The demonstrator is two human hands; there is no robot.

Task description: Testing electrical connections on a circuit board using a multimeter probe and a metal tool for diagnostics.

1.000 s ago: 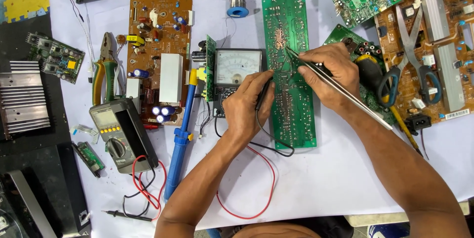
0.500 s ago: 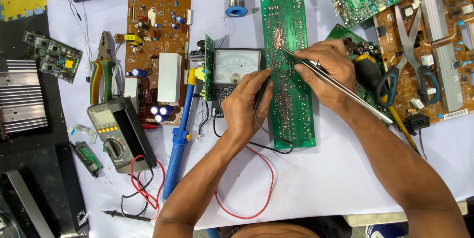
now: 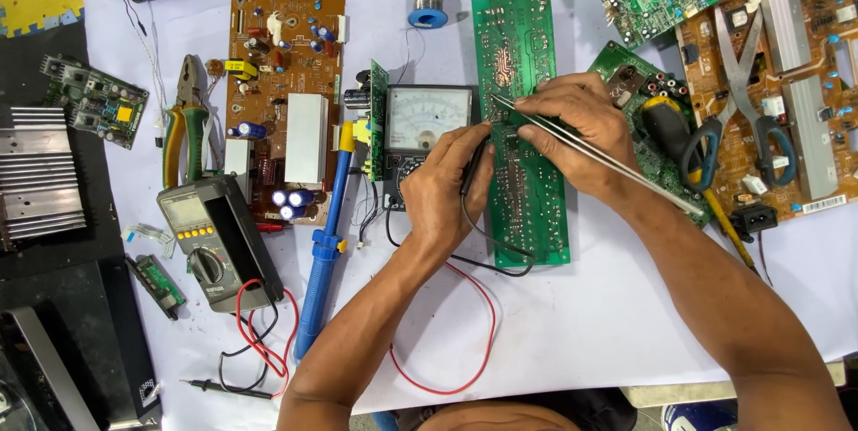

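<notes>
Little has shifted since the earlier frame: both hands stay over the long green circuit board, only the view nudging slightly. Nearest, the left hand grips a black probe, tip pressed on the board's left edge. Just beyond, the right hand pinches slim metal tweezers, their tip touching the board higher up. The analog meter sits just left of the board on the table.
</notes>
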